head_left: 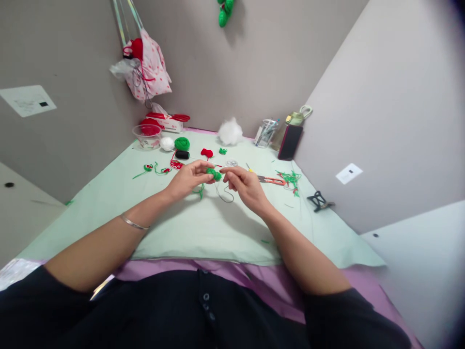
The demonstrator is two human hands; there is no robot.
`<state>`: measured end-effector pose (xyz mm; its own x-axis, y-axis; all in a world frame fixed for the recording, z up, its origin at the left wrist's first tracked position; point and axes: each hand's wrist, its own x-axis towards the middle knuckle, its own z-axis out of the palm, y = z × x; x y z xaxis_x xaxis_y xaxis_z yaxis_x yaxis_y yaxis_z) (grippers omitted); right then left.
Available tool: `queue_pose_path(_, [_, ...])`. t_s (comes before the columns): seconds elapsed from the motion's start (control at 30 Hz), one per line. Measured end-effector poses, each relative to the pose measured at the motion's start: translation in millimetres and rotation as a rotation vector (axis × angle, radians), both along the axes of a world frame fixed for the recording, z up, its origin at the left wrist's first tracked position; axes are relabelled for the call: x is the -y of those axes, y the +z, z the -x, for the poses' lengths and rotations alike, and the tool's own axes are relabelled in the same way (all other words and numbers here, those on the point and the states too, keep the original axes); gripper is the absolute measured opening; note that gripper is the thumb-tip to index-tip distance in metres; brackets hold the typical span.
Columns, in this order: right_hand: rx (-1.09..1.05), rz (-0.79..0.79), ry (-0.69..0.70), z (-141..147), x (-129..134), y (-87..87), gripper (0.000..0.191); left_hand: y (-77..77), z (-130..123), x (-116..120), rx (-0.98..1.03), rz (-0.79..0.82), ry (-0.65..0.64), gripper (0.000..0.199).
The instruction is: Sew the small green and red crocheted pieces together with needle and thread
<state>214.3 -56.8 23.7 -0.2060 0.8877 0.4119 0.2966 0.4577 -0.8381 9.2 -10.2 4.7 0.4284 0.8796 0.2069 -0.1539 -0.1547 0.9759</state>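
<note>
Over the middle of the table, my left hand (pixel 187 179) is closed on a small green crocheted piece (pixel 215 175), gripping it between thumb and fingers. My right hand (pixel 247 186) is just right of that piece, thumb and fingers pinched together. Whatever it pinches is too small to make out. A thin dark thread (pixel 227 200) loops below the two hands. Green yarn ends (pixel 199 191) hang under my left hand. Beyond the hands lie a red crocheted bow (pixel 207 153) and a little green piece (pixel 223 151).
At the back left stand a plastic tub (pixel 147 140), a white yarn ball (pixel 167 144), a green yarn ball (pixel 182 143) and a black thread spool (pixel 182 155). White stuffing (pixel 230 132) sits behind. On the right are orange-handled snips (pixel 272 181), yarn scraps (pixel 290 178) and a phone (pixel 290 142).
</note>
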Motion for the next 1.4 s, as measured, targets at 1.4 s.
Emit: queue_pose_path(1.4, [-0.064, 0.105, -0.016, 12, 6, -0.9, 0.015, 2.4, -1, 4, 0.161, 0.046, -0.030, 0.035])
